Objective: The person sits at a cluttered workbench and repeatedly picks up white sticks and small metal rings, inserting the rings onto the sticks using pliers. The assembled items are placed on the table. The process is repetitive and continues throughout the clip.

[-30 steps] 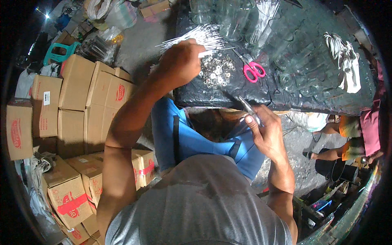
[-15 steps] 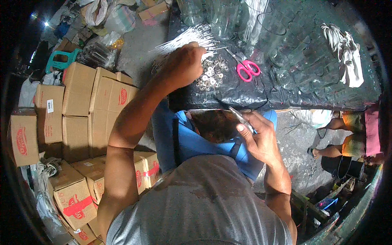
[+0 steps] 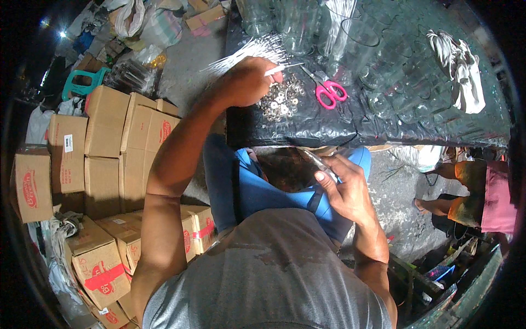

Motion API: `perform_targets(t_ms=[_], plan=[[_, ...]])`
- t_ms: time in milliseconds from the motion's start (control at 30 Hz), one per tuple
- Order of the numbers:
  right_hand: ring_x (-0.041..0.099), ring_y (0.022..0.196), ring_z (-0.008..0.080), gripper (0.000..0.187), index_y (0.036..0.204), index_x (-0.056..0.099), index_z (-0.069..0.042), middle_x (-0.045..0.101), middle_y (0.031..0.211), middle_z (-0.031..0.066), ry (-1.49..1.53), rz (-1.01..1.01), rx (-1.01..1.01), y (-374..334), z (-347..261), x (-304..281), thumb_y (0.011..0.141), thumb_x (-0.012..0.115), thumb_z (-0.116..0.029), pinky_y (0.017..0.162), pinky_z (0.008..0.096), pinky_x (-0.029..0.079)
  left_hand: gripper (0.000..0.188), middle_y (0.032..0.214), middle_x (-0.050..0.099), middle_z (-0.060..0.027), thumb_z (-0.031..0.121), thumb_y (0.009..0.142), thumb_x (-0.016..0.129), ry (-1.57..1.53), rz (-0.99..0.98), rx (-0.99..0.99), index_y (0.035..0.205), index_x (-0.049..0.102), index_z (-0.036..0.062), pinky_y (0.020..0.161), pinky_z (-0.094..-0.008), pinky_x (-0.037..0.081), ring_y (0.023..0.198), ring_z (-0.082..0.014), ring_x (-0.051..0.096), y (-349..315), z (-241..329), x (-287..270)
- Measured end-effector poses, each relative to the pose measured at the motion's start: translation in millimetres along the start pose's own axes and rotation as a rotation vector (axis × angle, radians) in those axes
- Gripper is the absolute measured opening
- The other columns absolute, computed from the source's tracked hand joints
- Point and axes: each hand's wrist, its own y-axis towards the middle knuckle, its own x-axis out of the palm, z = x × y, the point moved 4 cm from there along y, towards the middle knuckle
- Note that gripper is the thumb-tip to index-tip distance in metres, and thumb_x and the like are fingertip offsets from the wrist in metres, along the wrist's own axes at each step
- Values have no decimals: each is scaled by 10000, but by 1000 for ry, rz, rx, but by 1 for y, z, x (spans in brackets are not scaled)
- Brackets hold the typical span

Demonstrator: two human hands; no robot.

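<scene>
My left hand point(image 3: 247, 82) is closed at the table's near left, its fingertips pinching a white wick point(image 3: 275, 70) that points right. Beyond it lies a pile of thin white wicks point(image 3: 253, 50). Small round metal wick tabs point(image 3: 280, 100) are heaped just right of and below that hand. Scissors with pink handles point(image 3: 332, 94) rest beside the heap. Below the table edge, over my lap, my right hand point(image 3: 346, 185) is wrapped round a silver metal tool that looks like pliers point(image 3: 319, 162); the palm hides part of it.
Many clear glass jars point(image 3: 383, 66) cover the right of the black-covered table point(image 3: 323, 131). One jar holds upright white wicks point(image 3: 339, 24). White gloves point(image 3: 466, 77) lie at the far right. Cardboard boxes point(image 3: 107, 123) are stacked on my left. Another person's legs point(image 3: 446, 189) show at right.
My left hand has turned and shifted slightly, and a white wick now shows in its fingertips. My right hand has moved slightly, with the metal tool still in it.
</scene>
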Motion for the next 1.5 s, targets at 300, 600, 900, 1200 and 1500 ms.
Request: perform_targets(t_ms=[300,600,900,1200,1500], plan=[[653,820,385,310,1096,643,61,645,923,211,30,-20,31,-3,-3,2,925,698,-192,732,412,517,198,1023,689,-164,184,960,542,49,26,-96,977,684,48,925,-440,467,1032,-382,609,7,-9,1],[655,836,390,318,1093,642,68,648,923,213,17,-13,24,-5,1,2,922,700,-193,741,415,518,193,974,696,-177,166,942,557,27,27,-74,987,672,17,877,-430,492,969,-378,639,9,-7,-3],[649,784,370,313,1083,644,67,639,884,205,55,-9,29,-5,-2,5,921,703,-194,709,411,512,210,998,707,-190,159,913,591,-126,-120,-97,1004,706,8,857,-410,508,958,-365,662,19,0,6],[643,771,366,304,1075,645,63,632,861,198,31,-3,5,0,-2,4,925,697,-196,702,410,504,239,932,723,-196,172,871,637,-17,-38,-53,1037,728,26,790,-411,529,872,-356,689,36,3,9],[646,783,373,313,1086,648,65,636,872,204,35,-9,1,1,-5,5,916,704,-193,710,410,506,188,875,716,-198,127,809,670,-243,-158,-62,950,711,9,791,-382,537,832,-321,705,26,10,1]])
